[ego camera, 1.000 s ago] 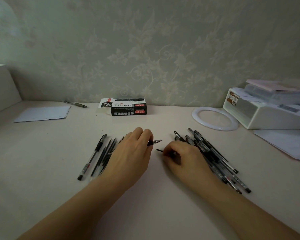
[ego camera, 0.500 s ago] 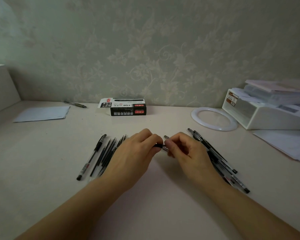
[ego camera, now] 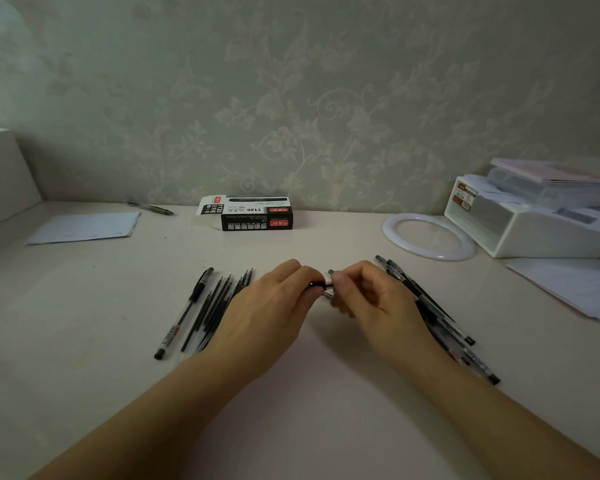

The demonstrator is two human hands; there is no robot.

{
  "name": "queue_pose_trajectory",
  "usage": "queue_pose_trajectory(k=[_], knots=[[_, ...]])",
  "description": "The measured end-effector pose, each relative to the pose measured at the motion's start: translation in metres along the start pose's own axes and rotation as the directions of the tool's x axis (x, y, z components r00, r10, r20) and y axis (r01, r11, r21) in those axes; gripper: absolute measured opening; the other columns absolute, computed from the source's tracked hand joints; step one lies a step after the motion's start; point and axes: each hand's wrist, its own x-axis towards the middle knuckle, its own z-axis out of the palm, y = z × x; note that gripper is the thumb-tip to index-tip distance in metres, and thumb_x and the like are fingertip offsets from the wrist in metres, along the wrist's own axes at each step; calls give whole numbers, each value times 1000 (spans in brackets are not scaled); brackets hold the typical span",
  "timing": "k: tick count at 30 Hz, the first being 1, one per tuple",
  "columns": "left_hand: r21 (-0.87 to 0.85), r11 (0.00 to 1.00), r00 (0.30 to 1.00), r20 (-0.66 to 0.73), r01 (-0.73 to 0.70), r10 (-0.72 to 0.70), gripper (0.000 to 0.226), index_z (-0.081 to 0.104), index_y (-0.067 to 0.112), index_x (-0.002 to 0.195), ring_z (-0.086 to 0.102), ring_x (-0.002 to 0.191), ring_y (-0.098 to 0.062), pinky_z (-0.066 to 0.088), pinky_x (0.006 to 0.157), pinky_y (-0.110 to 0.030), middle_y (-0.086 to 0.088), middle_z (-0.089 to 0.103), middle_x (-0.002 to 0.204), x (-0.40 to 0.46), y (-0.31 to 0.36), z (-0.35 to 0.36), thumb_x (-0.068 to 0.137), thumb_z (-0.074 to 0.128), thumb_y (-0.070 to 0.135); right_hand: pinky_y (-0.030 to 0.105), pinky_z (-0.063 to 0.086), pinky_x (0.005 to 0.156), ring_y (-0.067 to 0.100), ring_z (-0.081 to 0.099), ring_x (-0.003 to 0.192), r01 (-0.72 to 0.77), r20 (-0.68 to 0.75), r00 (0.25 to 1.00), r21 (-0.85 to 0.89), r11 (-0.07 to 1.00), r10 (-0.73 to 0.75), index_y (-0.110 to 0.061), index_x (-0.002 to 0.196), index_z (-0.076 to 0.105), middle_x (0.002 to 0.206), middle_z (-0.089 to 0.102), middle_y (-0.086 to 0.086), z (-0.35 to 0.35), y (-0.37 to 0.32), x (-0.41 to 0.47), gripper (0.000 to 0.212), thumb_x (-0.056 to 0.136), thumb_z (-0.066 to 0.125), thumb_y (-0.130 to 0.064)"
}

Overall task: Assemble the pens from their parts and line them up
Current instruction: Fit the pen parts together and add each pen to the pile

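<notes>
Both hands meet mid-table: left hand [ego camera: 274, 306] and right hand [ego camera: 371, 299] have fingers curled, pinching one pen [ego camera: 321, 285] between them, mostly hidden. Left of them a finished pen [ego camera: 184, 313] beside loose refills [ego camera: 219, 306]; right, a pen pile [ego camera: 430, 306]. Farther back, pen box [ego camera: 253, 216], flap open, contents not visible; ring [ego camera: 428, 235]; white bin [ego camera: 534, 223] with papers stacked on top.

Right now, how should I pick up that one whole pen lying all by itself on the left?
Pinch the capped pen across its clear middle barrel, coming straight down from above. It lies flat, with bare table on its left; the refills lie close on its right, so keep your fingers narrow.
</notes>
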Motion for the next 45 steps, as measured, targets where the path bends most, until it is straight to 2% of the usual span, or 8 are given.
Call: queue_pose_trajectory(k=[5,11,16,21,25,35,40,45], knots=[[14,1000,1000,-4,8,-8,26,62,23,107,56,76,-15,49,60,-41,8,56,93,-1,0,1,98,41,36,25,56,79,11,69,85,20,47,999,47,999,-22,-24,94,66,89,71,-6,-3,4,1,9,94,64,-15],[9,1000,1000,-2,3,-3,24,62,24,107,55,74,-12,49,59,-39,9,55,92,-2,1,1,98,42,34,22,52,70,8,66,75,-36,19,999,71,997,35,-26,92,66,84,71,-5,-1,1,0,24,85,62,-49],[3,1000,1000,-5,19,-19,24,62,24,106,56,75,-14,49,60,-41,9,55,92,-2,-1,2,98,42,35,23,54,75,12,69,83,-34,45,999,109,993,29,-22,93,67,88,72,-5,-3,4,2,9,92,66,-13],[-3,1000,1000,-16,12,-12,19,61,25,106,56,74,-13,49,59,-41,10,55,91,-2,-1,3,98,45,33,22,54,73,14,68,78,-87,22,996,137,987,85,-21,97,66,88,72,-2,0,0,0,24,84,66,-41],[4,1000,1000,5,14,-14,20,54,35,114,53,72,-10,49,57,-38,14,50,90,-3,0,2,99,40,35,17,50,63,9,62,64,-110,23,994,188,976,108,-12,87,65,73,72,-1,-1,0,3,9,93,62,-18],[31,992,992,29,124,-125,32,51,38,127,54,71,-22,49,59,-44,7,48,91,-3,-1,-1,101,33,31,13,51,64,3,65,67,-125,-294,931,299,946,216,-12,91,67,78,74,-1,-13,2,8,9,95,62,-19],[48,985,985,28,167,-168,31,50,38,127,54,73,-22,49,61,-44,7,48,90,-2,-2,-1,102,34,30,12,48,60,3,60,60,-80,-159,985,-105,991,62,-19,80,68,69,69,-7,-10,-1,2,9,83,76,-21],[49,981,981,29,190,-192,30,52,38,125,54,74,-23,49,62,-44,6,49,89,-2,-4,0,101,36,30,10,39,59,3,53,64,112,78,993,-523,845,-83,-22,81,70,65,57,-12,-5,-2,-4,6,81,75,-18]])
